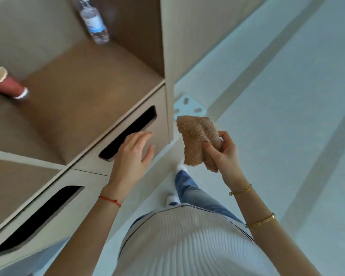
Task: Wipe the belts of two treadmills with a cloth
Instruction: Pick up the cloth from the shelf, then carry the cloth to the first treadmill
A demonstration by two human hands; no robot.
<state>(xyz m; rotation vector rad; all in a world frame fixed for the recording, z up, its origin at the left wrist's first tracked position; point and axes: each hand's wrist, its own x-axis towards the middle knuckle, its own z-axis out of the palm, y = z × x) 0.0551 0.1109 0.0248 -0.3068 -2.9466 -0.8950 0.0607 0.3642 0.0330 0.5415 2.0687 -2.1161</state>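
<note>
A folded tan terry cloth (195, 136) hangs in the air right of a wooden cabinet, pinched between thumb and fingers of my right hand (225, 154). My left hand (133, 152) hovers with relaxed, spread fingers in front of the cabinet's upper drawer front (157, 136), close to its dark slot handle (127, 132), holding nothing. No treadmill or belt is in view.
The wooden cabinet has an open shelf (84, 96) holding a clear water bottle (94, 20) and a red paper cup (6, 82). A second drawer with a slot handle (38, 218) sits lower left. A white bracket (189, 106) lies on the pale floor (287, 96).
</note>
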